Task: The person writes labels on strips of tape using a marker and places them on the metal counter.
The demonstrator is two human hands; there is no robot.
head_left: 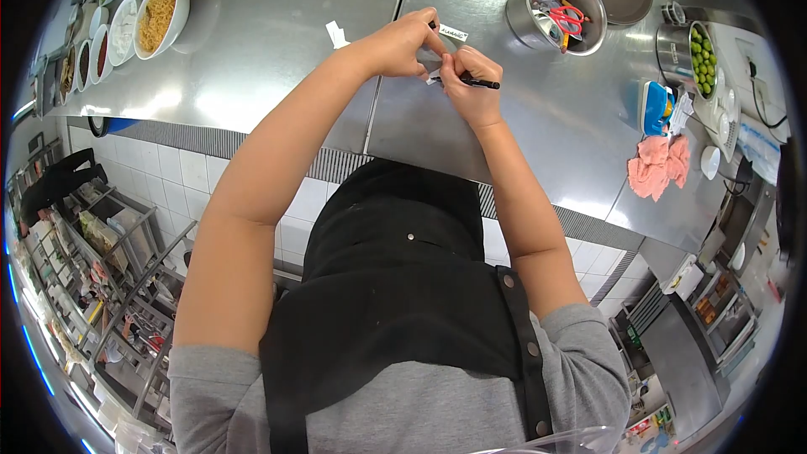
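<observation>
My right hand (472, 101) is closed around a black marker (485, 82), its tip down at a small white label (434, 77) on the steel table. Across from it, my left hand (395, 46) reaches over the label, with thumb and index finger at the label's edges. The other fingers are curled, and a small black piece (432, 25), which looks like the marker's cap, shows between them. Just beyond the hands lies another white label (454, 34) with dark handwritten letters. White paper strips (336, 34) lie left of my left hand.
A steel pot (525, 21) holds red-handled scissors (568, 18) and other tools. Farther right are a pot of green citrus fruits (703, 59), a blue box (653, 108) and a pink cloth (657, 166). Bowls, one with yellowish food (157, 18), line the left end.
</observation>
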